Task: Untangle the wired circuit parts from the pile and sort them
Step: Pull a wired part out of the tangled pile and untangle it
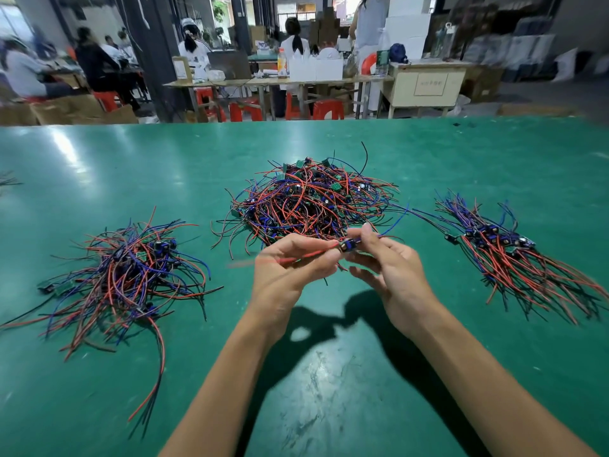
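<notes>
Both hands pinch 1 circuit part (348,246): left hand (290,265) fingers on its red wire, right hand (384,258) fingers on the blue. Its wires run left-right; the aligned bundle (507,249) at the worktop's (329,374) right edge lies nearer the right hand.

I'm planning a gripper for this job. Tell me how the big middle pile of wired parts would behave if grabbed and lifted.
The middle pile would probably come up in a floppy clump, since its thin wires cross and loop everywhere. Loose ends would likely dangle and drag. It looks light for its bulk: mostly wire, with small boards.
</notes>
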### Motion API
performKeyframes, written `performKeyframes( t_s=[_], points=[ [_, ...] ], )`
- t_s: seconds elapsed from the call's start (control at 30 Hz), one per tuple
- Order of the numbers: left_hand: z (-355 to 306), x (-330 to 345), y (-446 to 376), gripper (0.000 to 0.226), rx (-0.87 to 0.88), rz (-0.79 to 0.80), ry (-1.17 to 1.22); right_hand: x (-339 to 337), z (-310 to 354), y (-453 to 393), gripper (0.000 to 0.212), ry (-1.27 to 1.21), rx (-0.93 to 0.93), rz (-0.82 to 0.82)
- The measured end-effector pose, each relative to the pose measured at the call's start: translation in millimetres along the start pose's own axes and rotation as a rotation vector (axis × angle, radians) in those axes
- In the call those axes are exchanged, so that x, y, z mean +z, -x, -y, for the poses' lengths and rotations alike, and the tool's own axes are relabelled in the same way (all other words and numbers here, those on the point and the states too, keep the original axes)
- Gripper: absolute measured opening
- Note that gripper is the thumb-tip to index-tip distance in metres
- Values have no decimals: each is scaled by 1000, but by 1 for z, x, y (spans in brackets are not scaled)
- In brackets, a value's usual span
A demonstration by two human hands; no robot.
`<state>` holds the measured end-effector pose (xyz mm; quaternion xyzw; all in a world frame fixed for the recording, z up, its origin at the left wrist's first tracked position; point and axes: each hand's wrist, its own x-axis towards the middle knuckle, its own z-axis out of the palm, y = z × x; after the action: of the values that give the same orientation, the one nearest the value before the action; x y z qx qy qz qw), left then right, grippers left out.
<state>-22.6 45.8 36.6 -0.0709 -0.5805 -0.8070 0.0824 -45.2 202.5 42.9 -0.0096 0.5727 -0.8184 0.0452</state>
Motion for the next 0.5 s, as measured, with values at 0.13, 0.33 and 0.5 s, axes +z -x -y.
performKeyframes(
  t_s=[0.13,0.33,0.5],
  points=[
    [-2,-1,0,25,-6,106,-88,-11,11,-6,20,-6,25,117],
    [-1,8,4,38,-246,147,-108,-16,2,-7,33,288,-128,190],
    [8,13,7,29,-288,114,-119,-14,-5,-8,18,351,-162,116]
  ],
)
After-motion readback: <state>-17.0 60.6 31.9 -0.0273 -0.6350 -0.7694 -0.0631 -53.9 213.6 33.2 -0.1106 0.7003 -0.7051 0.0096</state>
